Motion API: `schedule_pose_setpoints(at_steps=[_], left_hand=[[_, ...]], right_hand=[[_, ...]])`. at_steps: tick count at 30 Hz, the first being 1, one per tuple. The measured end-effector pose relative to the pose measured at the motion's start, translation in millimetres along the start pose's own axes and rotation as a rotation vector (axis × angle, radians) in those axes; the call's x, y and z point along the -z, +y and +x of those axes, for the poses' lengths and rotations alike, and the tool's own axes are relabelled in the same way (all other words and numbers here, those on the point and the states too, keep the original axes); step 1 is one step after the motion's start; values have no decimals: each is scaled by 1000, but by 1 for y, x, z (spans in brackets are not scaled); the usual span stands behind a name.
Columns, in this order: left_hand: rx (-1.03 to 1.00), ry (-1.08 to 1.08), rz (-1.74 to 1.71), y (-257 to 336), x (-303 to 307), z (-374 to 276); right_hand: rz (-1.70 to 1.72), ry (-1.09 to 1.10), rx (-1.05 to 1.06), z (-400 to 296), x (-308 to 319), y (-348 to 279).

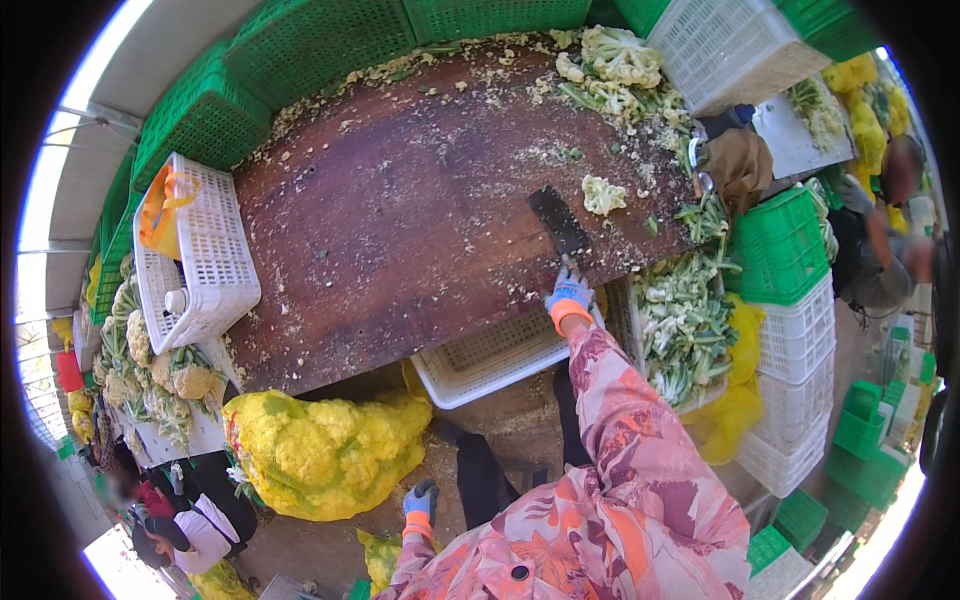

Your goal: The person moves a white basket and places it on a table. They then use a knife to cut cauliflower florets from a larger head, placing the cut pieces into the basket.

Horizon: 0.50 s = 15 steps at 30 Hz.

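My right hand (570,289), in a blue-grey glove with an orange cuff, is at the table's near edge. Its fingers close at the near end of a dark, flat cleaver (556,217); the handle is hidden beneath the hand. The blade lies flat on the reddish-brown tabletop (390,217). Just beyond it to the right sits a cut cauliflower piece (603,195). My left hand (421,501), gloved the same way, hangs low beside a yellow net bag of cauliflower (322,454), apart from it. Nothing shows in that hand, and its finger pose is unclear.
Green crates (322,56) line the far edge. A white crate (202,255) stands left, another white crate (495,360) below the near edge. Trimmed leaves (682,330) heap at right, cauliflower (619,60) at far right. Several people work around, including one person (199,529) lower left.
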<state>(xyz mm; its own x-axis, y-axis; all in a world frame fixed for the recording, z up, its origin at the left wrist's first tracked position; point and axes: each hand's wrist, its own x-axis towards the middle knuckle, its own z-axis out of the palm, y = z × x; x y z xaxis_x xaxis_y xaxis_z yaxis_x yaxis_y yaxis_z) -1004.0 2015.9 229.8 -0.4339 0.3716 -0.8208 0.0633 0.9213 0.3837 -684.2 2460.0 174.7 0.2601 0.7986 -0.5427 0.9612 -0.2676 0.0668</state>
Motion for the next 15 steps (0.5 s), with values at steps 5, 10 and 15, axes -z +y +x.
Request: schedule_pose_setpoints(at_steps=[5,10,15], left_hand=[[-235,-127,465,210,-106,52],[-731,-6,569,345,-184,199],[-911,284,560,503,-249,306]], right_hand=[[-97,205,83,95,-54,20],[-6,281,340,123,-48,56],[399,449,484,135,-6,133]])
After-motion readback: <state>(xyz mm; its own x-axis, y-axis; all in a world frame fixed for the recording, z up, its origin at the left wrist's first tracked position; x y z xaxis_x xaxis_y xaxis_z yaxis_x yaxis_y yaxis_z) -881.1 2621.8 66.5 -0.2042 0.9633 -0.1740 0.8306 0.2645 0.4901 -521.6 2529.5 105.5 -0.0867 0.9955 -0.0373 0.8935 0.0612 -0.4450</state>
